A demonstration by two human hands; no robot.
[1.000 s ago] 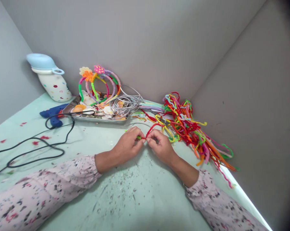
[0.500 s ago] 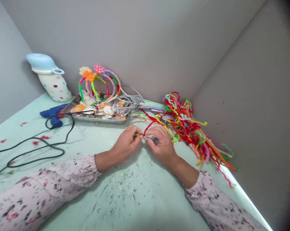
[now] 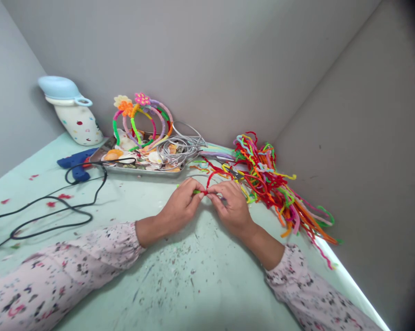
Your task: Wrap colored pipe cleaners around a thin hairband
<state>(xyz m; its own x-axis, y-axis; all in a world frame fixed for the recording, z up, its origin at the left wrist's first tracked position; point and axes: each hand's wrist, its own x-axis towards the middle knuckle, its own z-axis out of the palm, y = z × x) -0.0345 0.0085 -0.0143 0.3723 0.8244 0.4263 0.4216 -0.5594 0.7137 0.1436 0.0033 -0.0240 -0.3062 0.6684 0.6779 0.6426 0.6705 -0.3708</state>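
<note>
My left hand [image 3: 178, 206] is closed in a pinch on a thin hoop, likely a headband, whose green fuzzy wrapping [image 3: 196, 191] shows at the fingertips. Opposite it, nearly touching, my right hand [image 3: 233, 209] is closed too, its thumb and forefinger pinching at a red pipe cleaner [image 3: 210, 176]. This red strand loops up and away behind the right fingers, with red turns around the hoop between both hands. Part of the hoop and the strand's far end are hidden by the fingers.
Behind the hands, a metal tray [image 3: 141, 171] holds scraps, grey wire hoops [image 3: 183, 149] and finished flower headbands [image 3: 141, 119]. A blue glue gun [image 3: 76, 161] with black cord [image 3: 55, 210] lies left, near a bottle [image 3: 78, 122]. Pipe cleaners [image 3: 265, 179] and pliers [image 3: 237, 174] lie right.
The red strand's loop has swung a little and now arches more upright behind the fingers. The right fingertips have shifted slightly along the hoop; both hands stay in the same place.
</note>
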